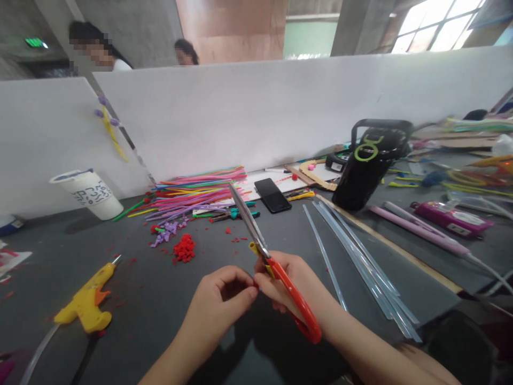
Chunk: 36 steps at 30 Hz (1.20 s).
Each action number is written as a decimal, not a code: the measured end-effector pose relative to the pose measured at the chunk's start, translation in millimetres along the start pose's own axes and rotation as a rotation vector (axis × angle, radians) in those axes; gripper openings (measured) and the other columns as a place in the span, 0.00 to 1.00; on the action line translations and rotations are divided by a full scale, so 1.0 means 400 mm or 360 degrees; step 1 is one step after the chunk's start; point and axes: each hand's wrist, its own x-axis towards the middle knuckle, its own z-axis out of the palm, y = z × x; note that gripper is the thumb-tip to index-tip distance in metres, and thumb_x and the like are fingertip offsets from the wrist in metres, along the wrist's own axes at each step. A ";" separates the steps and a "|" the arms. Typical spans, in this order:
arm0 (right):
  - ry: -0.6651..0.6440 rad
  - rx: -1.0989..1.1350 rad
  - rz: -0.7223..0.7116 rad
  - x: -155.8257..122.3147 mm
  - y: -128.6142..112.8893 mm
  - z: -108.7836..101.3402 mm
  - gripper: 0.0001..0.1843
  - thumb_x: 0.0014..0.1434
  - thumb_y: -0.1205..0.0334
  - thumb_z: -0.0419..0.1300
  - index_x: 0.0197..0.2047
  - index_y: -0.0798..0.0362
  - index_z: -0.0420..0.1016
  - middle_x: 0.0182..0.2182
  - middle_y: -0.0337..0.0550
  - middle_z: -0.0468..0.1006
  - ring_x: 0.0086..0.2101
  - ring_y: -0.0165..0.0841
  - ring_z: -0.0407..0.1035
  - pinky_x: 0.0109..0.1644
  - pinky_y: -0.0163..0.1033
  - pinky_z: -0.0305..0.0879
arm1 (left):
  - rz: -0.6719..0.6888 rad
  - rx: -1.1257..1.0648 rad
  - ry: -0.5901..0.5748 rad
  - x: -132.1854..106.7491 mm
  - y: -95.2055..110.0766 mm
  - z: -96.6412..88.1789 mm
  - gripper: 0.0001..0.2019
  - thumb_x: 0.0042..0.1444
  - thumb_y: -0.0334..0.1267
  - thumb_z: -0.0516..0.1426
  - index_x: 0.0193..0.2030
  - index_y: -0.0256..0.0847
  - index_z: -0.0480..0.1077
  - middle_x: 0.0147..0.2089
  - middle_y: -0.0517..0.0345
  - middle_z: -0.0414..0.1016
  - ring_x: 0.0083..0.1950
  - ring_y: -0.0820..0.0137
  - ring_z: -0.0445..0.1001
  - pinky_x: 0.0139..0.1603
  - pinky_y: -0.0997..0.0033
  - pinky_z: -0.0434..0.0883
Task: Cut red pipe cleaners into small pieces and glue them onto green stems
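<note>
My right hand [296,283] grips red-handled scissors [276,267], whose closed blades point up and away over the dark table [160,299]. My left hand [224,297] is curled beside it, thumb and fingers pinched against the right hand's fingertips on a tiny red piece that I can barely make out. A small heap of red bits [184,248] and some purple bits [166,232] lie just beyond the hands.
A yellow glue gun [88,305] lies at the left, a white cup [90,193] behind it. Coloured pipe cleaners [196,192], a black phone [272,195], clear glue sticks [356,256] and a black bag [371,160] fill the far side. Two people sit behind the white partition [280,107].
</note>
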 end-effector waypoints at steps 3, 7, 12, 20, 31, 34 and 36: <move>0.0001 -0.0001 -0.0037 0.004 0.012 0.006 0.04 0.47 0.66 0.54 0.24 0.53 0.60 0.14 0.27 0.57 0.14 0.21 0.55 0.15 0.25 0.50 | 0.0026 0.0030 0.0023 0.001 0.001 0.004 0.04 0.41 0.34 0.60 0.20 0.37 0.69 0.18 0.63 0.65 0.20 0.76 0.61 0.22 0.77 0.59; -0.0009 -0.0051 -0.0083 0.001 0.013 0.002 0.06 0.50 0.61 0.54 0.25 0.53 0.60 0.15 0.29 0.58 0.15 0.22 0.55 0.16 0.27 0.50 | 0.0011 -0.0005 0.0024 -0.002 0.005 0.003 0.05 0.41 0.34 0.60 0.20 0.37 0.69 0.17 0.64 0.65 0.20 0.76 0.61 0.22 0.77 0.59; 0.0066 -0.0396 -0.0380 -0.018 0.004 -0.027 0.14 0.51 0.52 0.56 0.26 0.53 0.61 0.18 0.31 0.57 0.20 0.24 0.53 0.22 0.29 0.51 | 0.0036 -0.0407 0.0187 -0.005 0.014 -0.013 0.06 0.42 0.36 0.61 0.22 0.37 0.69 0.18 0.63 0.66 0.21 0.76 0.63 0.22 0.78 0.61; 0.0183 -0.1216 -0.0421 -0.041 0.043 -0.031 0.18 0.47 0.47 0.60 0.28 0.51 0.61 0.16 0.30 0.61 0.18 0.27 0.54 0.22 0.31 0.46 | 0.0135 -0.0745 0.0237 -0.004 0.016 -0.035 0.05 0.43 0.34 0.61 0.23 0.37 0.69 0.21 0.63 0.68 0.22 0.78 0.63 0.22 0.80 0.61; 0.0255 -0.1549 -0.0515 -0.055 0.072 -0.026 0.20 0.50 0.41 0.55 0.30 0.51 0.63 0.17 0.35 0.66 0.19 0.32 0.62 0.22 0.33 0.46 | 0.0342 -0.0674 0.0474 -0.010 0.023 -0.024 0.02 0.43 0.29 0.60 0.23 0.38 0.72 0.21 0.64 0.69 0.21 0.78 0.63 0.23 0.80 0.61; 0.0274 -0.1553 -0.0540 -0.053 0.073 -0.024 0.19 0.51 0.42 0.55 0.31 0.51 0.64 0.17 0.35 0.66 0.18 0.32 0.62 0.22 0.33 0.46 | 0.0354 -0.0673 0.0486 -0.012 0.023 -0.025 0.03 0.43 0.29 0.60 0.23 0.38 0.72 0.21 0.64 0.69 0.22 0.78 0.63 0.23 0.80 0.62; 0.0276 -0.1557 -0.0575 -0.052 0.073 -0.024 0.19 0.51 0.43 0.55 0.31 0.51 0.64 0.16 0.34 0.66 0.17 0.31 0.62 0.21 0.32 0.47 | 0.0354 -0.0676 0.0467 -0.013 0.023 -0.027 0.02 0.42 0.29 0.60 0.23 0.38 0.72 0.21 0.63 0.69 0.22 0.78 0.64 0.23 0.79 0.62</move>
